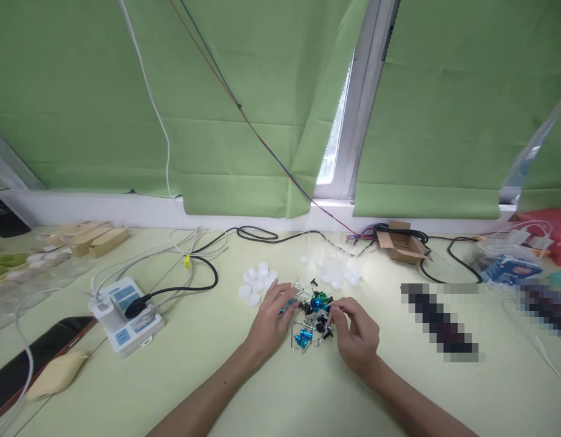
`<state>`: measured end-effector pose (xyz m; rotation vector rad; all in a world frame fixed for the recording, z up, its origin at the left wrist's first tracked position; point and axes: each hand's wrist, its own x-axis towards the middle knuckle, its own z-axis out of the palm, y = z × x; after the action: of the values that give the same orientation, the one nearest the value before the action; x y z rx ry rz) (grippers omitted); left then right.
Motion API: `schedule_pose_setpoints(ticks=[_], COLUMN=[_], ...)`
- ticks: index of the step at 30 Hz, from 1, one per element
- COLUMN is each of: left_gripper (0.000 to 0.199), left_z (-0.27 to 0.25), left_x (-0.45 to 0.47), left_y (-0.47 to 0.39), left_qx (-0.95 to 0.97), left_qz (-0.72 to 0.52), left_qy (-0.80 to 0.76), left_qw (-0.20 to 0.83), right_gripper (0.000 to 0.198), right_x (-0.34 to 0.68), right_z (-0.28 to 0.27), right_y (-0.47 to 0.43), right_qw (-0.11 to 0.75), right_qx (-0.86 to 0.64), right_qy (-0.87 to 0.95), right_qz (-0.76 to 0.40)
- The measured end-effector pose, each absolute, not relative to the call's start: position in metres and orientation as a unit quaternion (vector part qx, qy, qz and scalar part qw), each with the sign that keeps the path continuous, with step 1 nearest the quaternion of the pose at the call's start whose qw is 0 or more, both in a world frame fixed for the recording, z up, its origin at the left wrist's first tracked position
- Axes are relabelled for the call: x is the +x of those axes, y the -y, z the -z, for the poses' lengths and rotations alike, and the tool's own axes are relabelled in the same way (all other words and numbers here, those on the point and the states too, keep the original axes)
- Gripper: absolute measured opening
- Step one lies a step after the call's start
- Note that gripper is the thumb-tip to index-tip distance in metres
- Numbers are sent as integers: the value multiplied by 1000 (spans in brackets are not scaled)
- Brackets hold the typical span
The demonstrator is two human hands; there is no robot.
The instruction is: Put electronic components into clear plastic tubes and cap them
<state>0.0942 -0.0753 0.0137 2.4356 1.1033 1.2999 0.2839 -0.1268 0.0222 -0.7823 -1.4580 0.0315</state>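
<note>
left hand [272, 315]: at parts pile [317, 304], left side | right hand [359, 334]: right side | grip, both: can't tell | white caps [257, 283]: near left hand

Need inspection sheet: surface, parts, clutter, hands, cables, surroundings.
Surface: pale yellow-green tabletop.
Parts: jumbled pile of small blue, green and black pieces, bent metal wires among them.
Clutter: round white plastic caps, clear plastic containers, open brown cardboard box, white power strip.
Hands: left hand at pile's left edge, right hand at its right; grips unclear.
Cables: black cable plugged into power strip; thin red and blue wires hang above tabletop.
Surroundings: green fabric blinds, white window frame.
</note>
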Motion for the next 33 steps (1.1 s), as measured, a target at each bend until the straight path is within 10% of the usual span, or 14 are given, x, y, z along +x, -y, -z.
schedule_pose_setpoints(ticks=[33], left_gripper=[37], left_z=[-8], left_x=[102], left_y=[86], left_qx=[833], left_qz=[-434], left_qy=[-335], left_qw=[69], right_gripper=[19], right_x=[275], right_z=[-21], right_y=[131], right_qw=[660], right_qx=[-356], right_qy=[657], right_qz=[-81])
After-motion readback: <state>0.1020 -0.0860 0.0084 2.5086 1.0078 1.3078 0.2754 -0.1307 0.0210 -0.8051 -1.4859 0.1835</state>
